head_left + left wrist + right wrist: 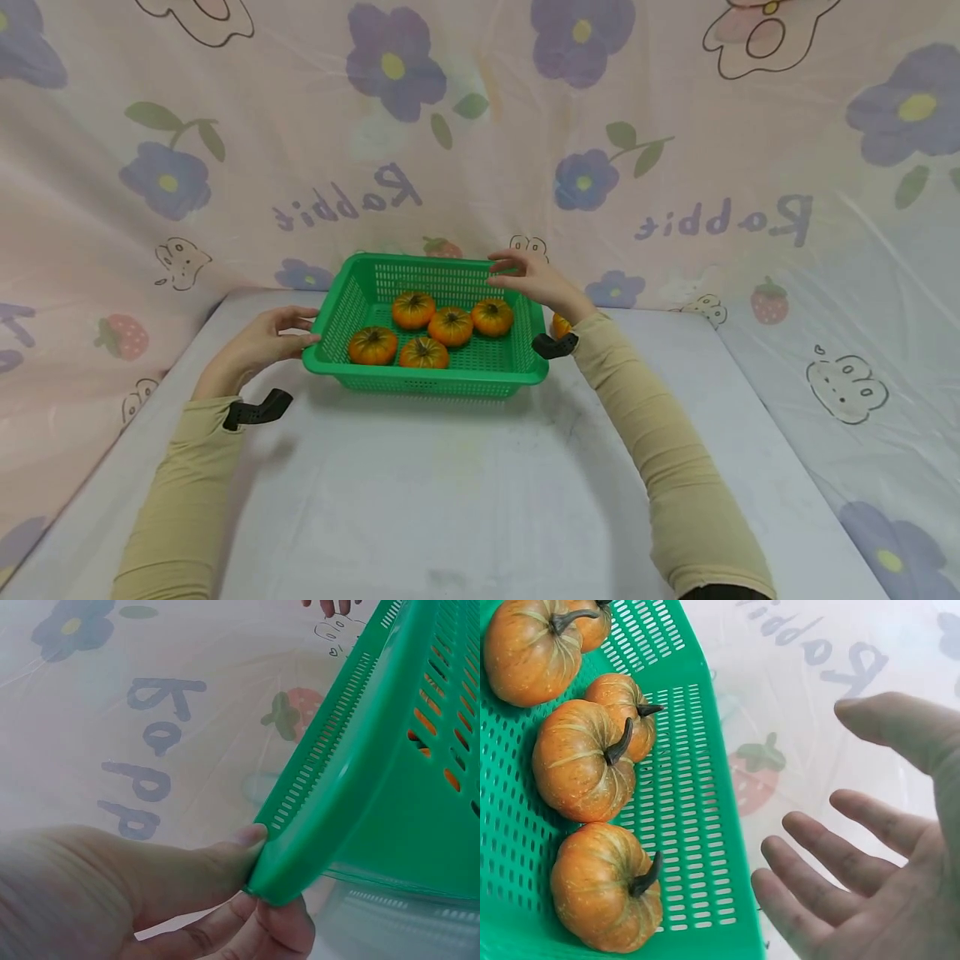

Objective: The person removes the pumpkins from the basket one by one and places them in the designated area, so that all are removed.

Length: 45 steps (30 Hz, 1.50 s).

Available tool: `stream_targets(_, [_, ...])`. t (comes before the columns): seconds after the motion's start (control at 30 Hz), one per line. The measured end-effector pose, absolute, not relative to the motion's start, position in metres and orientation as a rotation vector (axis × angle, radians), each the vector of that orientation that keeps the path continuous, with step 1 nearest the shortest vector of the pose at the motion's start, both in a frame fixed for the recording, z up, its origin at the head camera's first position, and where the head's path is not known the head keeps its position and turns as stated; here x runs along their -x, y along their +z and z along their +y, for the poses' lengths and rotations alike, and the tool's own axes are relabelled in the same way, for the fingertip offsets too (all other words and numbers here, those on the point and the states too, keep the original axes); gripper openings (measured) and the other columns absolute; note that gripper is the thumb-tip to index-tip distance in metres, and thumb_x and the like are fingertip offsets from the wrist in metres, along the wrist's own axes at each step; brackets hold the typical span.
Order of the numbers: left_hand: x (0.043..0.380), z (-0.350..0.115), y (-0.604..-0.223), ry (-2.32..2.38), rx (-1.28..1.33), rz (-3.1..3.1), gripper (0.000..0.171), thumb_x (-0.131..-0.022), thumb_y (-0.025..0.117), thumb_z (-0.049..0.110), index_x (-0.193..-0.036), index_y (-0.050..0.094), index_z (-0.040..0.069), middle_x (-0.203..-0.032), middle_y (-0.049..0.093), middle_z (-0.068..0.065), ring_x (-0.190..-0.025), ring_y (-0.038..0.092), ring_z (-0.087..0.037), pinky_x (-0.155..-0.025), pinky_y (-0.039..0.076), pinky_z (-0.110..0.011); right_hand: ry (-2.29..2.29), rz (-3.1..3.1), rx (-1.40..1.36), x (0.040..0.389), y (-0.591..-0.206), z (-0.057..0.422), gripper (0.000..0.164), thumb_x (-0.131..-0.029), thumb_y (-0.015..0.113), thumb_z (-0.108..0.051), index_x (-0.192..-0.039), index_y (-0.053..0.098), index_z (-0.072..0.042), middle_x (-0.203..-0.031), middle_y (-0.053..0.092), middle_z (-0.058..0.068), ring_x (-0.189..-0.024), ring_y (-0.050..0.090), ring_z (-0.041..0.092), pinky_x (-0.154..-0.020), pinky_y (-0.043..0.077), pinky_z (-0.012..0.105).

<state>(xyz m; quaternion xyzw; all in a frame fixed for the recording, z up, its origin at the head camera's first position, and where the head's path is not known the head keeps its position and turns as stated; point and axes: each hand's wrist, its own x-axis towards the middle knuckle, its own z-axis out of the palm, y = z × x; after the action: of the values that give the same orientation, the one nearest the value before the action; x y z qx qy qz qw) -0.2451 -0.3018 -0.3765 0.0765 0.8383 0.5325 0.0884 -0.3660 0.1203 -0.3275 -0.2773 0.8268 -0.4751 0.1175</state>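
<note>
A green plastic basket with slotted walls stands on the table, and several small orange pumpkins with dark stems lie inside it. My left hand pinches the basket's left rim, thumb on one side and curled fingers beneath, as the left wrist view shows closely. Over the back right corner of the basket hovers my right hand, holding nothing. In the right wrist view its spread fingers are beside the basket wall, apart from the pumpkins.
Another orange pumpkin lies outside the basket on the right, partly hidden by my right wrist. White cloth covers the table. Behind it hangs a curtain printed with flowers and rabbits.
</note>
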Motion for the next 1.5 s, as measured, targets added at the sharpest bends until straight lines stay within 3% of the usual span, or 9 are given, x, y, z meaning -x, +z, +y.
stream_targets(0.17, [0.245, -0.303, -0.376, 1.566, -0.215, 2.495, 0.06, -0.096, 0.061, 0.016, -0.144, 0.032, -0.006, -0.131, 0.042, -0.029, -0.094, 0.062, -0.018, -0.08, 0.054, -0.028, -1.436, 2.359, 0.771, 0.375, -0.336, 0.114, 0.054, -0.095, 0.062, -0.024, -0.143, 0.043, -0.007, -0.136, 0.049, 0.019, -0.123, 0.047, 0.031, -0.101, 0.039, 0.047])
stream_targets(0.3, [0.246, -0.303, -0.376, 1.57, -0.204, 2.496, 0.059, -0.096, 0.061, 0.016, -0.143, 0.033, -0.004, -0.13, 0.043, -0.027, -0.093, 0.062, -0.017, -0.08, 0.054, -0.028, -1.451, 2.332, 0.698, 0.38, -0.344, 0.11, 0.055, -0.096, 0.06, -0.024, -0.143, 0.041, -0.002, -0.142, 0.043, 0.016, -0.124, 0.045, 0.032, -0.1, 0.04, 0.049])
stream_targets(0.47, [0.246, -0.303, -0.377, 1.576, -0.212, 2.496, 0.058, -0.096, 0.062, 0.017, -0.142, 0.035, -0.005, -0.129, 0.044, -0.027, -0.093, 0.062, -0.018, -0.08, 0.055, -0.029, -1.392, 2.356, 0.62, 0.38, -0.35, 0.106, 0.057, -0.096, 0.057, -0.034, -0.143, 0.042, -0.005, -0.145, 0.039, 0.013, -0.126, 0.043, 0.035, -0.103, 0.036, 0.052])
stream_targets(0.73, [0.245, -0.303, -0.373, 1.582, -0.225, 2.482, 0.06, -0.096, 0.061, 0.018, -0.143, 0.033, -0.006, -0.13, 0.043, -0.028, -0.093, 0.062, -0.016, -0.081, 0.055, -0.029, -1.335, 2.375, 0.497, 0.381, -0.352, 0.095, 0.056, -0.099, 0.048, -0.041, -0.143, 0.043, -0.006, -0.141, 0.045, 0.018, -0.132, 0.038, 0.029, -0.108, 0.031, 0.045])
stream_targets(1.03, [0.247, -0.303, -0.374, 1.573, -0.218, 2.473, 0.06, -0.096, 0.061, 0.017, -0.143, 0.032, -0.006, -0.132, 0.043, -0.028, -0.095, 0.063, -0.019, -0.081, 0.054, -0.03, -1.323, 2.344, 0.384, 0.385, -0.358, 0.086, 0.062, -0.1, 0.042, -0.048, -0.145, 0.04, -0.005, -0.145, 0.04, 0.019, -0.135, 0.035, 0.029, -0.112, 0.025, 0.04])
stream_targets(1.2, [0.247, -0.302, -0.374, 1.577, -0.23, 2.465, 0.059, -0.096, 0.06, 0.014, -0.143, 0.031, -0.007, -0.134, 0.042, -0.029, -0.098, 0.061, -0.023, -0.081, 0.054, -0.031, -1.304, 2.357, 0.379, 0.388, -0.363, 0.084, 0.065, -0.1, 0.039, -0.049, -0.144, 0.04, -0.001, -0.144, 0.04, 0.02, -0.132, 0.037, 0.029, -0.111, 0.026, 0.04])
stream_targets(1.5, [0.248, -0.304, -0.375, 1.556, -0.238, 2.484, 0.059, -0.096, 0.06, 0.014, -0.143, 0.031, -0.007, -0.134, 0.041, -0.03, -0.099, 0.061, -0.023, -0.081, 0.055, -0.03, -1.194, 2.337, 0.392, 0.387, -0.361, 0.081, 0.07, -0.099, 0.036, -0.056, -0.148, 0.035, -0.007, -0.148, 0.034, 0.02, -0.137, 0.03, 0.03, -0.114, 0.02, 0.043])
